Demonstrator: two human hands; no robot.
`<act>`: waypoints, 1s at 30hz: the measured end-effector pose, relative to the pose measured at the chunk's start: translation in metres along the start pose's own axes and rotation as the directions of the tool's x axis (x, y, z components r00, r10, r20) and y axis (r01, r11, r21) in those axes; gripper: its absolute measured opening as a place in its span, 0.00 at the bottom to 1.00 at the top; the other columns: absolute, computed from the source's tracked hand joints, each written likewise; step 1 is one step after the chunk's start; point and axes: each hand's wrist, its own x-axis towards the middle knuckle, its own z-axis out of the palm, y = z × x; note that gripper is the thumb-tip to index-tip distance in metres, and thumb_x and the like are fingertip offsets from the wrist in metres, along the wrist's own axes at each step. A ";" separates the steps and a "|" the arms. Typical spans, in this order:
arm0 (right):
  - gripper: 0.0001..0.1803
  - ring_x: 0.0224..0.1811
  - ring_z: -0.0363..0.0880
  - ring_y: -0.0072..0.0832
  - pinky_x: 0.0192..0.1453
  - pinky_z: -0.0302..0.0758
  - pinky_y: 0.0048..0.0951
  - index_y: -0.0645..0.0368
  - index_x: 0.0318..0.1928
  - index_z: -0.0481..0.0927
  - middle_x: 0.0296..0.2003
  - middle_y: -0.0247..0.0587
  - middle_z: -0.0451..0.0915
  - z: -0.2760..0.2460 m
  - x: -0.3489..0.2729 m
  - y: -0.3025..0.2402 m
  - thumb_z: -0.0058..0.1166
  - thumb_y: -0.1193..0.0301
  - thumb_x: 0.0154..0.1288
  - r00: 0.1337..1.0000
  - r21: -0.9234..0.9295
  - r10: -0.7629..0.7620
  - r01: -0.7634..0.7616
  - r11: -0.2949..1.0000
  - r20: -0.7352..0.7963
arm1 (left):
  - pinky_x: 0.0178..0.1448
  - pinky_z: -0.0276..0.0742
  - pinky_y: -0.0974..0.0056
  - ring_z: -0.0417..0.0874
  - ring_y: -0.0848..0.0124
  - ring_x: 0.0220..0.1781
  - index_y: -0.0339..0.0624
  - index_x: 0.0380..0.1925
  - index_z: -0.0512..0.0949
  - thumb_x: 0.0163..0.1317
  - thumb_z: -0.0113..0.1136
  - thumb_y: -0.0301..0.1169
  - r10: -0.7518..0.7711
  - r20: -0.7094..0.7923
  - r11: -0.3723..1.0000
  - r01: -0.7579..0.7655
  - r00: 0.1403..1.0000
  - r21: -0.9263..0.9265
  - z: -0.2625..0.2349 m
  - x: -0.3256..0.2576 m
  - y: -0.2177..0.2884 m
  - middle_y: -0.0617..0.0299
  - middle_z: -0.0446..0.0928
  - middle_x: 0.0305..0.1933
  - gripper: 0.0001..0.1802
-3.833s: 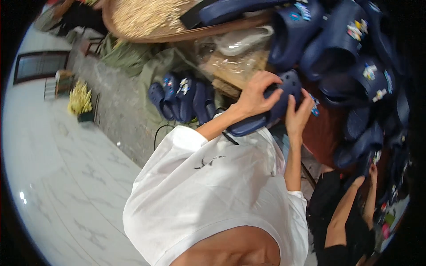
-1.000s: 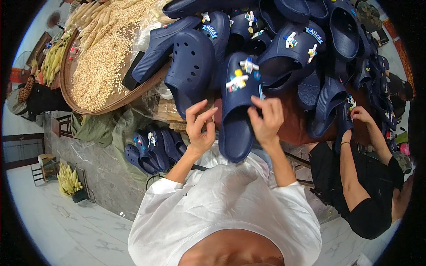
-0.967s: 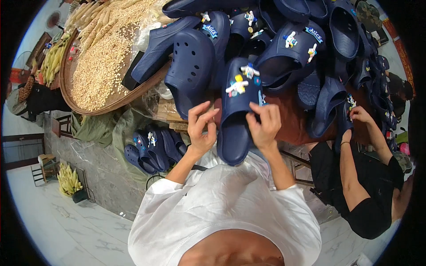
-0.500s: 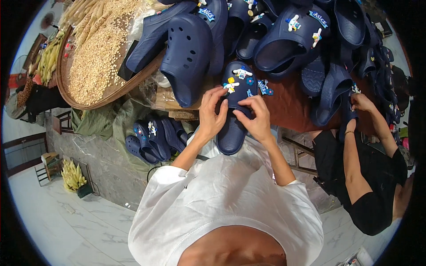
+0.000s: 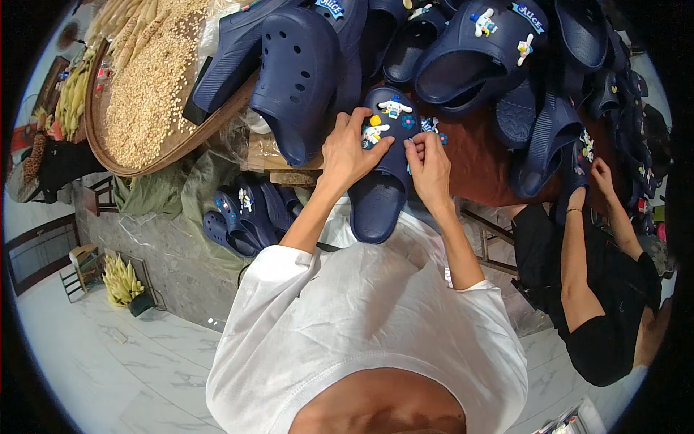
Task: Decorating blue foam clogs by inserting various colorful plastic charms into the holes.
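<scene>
A navy blue clog (image 5: 379,206) lies at the table's near edge, its toe pointing away from me and its heel toward me. On its upper sit a white character charm (image 5: 394,107), a second one, a yellow flower and a blue flower (image 5: 407,122). My left hand (image 5: 347,153) grips the clog's left side, its thumb touching the second character charm (image 5: 374,134). At the right side of the upper, my right hand (image 5: 432,171) has thumb and fingers pinched together; what they hold is mostly hidden. Another charm piece (image 5: 430,126) shows just beyond that hand.
Navy clogs (image 5: 300,79) are heaped along the far side, several with charms (image 5: 486,23). At left stands a round tray of pale kernels (image 5: 148,108). More clogs (image 5: 253,217) sit below it. On the right, a co-worker's hands (image 5: 602,177) work on another clog (image 5: 578,170).
My right hand has moved from over the clog's upper to its right side, its fingers drawn into a pinch. My left thumb has moved up onto a charm. The view has shifted slightly.
</scene>
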 end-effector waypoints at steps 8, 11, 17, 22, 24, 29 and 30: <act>0.09 0.36 0.80 0.47 0.40 0.75 0.44 0.63 0.42 0.72 0.34 0.50 0.79 0.002 -0.002 0.007 0.52 0.69 0.73 0.970 -0.203 -0.205 0.176 0.963 -0.130 | 0.43 0.80 0.51 0.84 0.51 0.37 0.41 0.53 0.73 0.62 0.66 0.41 0.055 -0.038 0.998 -0.054 0.998 0.021 0.009 0.001 -0.007 0.48 0.76 0.44 0.24; 0.09 0.34 0.81 0.42 0.40 0.76 0.41 0.62 0.43 0.72 0.33 0.49 0.80 -0.014 -0.006 0.005 0.51 0.68 0.75 0.998 0.020 0.064 -0.064 0.998 0.008 | 0.42 0.80 0.49 0.83 0.47 0.36 0.39 0.51 0.72 0.66 0.60 0.35 0.099 -0.016 0.994 -0.098 0.995 0.046 0.008 0.001 -0.005 0.46 0.76 0.44 0.18; 0.10 0.33 0.81 0.39 0.39 0.76 0.40 0.62 0.43 0.74 0.33 0.48 0.81 -0.016 0.004 0.022 0.51 0.67 0.75 0.994 -0.054 0.040 -0.046 0.997 -0.100 | 0.48 0.78 0.50 0.82 0.44 0.42 0.35 0.48 0.72 0.69 0.49 0.25 0.129 -0.024 0.991 -0.129 0.991 0.026 0.020 -0.001 -0.027 0.43 0.77 0.41 0.10; 0.10 0.43 0.79 0.44 0.46 0.74 0.41 0.63 0.45 0.76 0.41 0.51 0.78 -0.025 0.031 0.043 0.53 0.67 0.73 0.962 -0.164 -0.109 0.069 0.984 -0.251 | 0.53 0.76 0.52 0.83 0.45 0.48 0.35 0.49 0.72 0.72 0.44 0.25 -0.001 0.018 0.977 0.005 1.000 -0.213 0.018 -0.007 -0.028 0.40 0.80 0.45 0.10; 0.11 0.45 0.78 0.45 0.49 0.73 0.42 0.63 0.47 0.76 0.41 0.51 0.77 -0.025 0.031 0.036 0.53 0.68 0.72 0.940 -0.276 -0.200 0.122 0.954 -0.275 | 0.52 0.77 0.53 0.83 0.48 0.47 0.36 0.49 0.72 0.72 0.46 0.28 -0.020 0.015 0.969 0.023 1.000 -0.248 0.015 -0.010 -0.026 0.42 0.80 0.44 0.10; 0.09 0.46 0.76 0.44 0.52 0.71 0.42 0.62 0.45 0.78 0.42 0.47 0.77 -0.017 0.010 0.006 0.55 0.69 0.70 0.967 -0.131 -0.184 0.163 0.978 -0.176 | 0.45 0.77 0.57 0.84 0.57 0.40 0.37 0.45 0.73 0.69 0.59 0.40 -0.028 0.088 0.965 0.049 0.996 -0.256 0.000 -0.016 -0.015 0.49 0.82 0.39 0.16; 0.08 0.44 0.75 0.44 0.52 0.71 0.41 0.61 0.43 0.79 0.41 0.46 0.77 -0.012 0.004 -0.008 0.56 0.70 0.70 0.995 0.070 -0.018 0.025 0.997 -0.100 | 0.42 0.76 0.58 0.83 0.59 0.37 0.37 0.44 0.73 0.66 0.63 0.43 -0.043 0.119 0.974 0.068 0.992 -0.215 0.001 -0.014 -0.019 0.51 0.82 0.37 0.19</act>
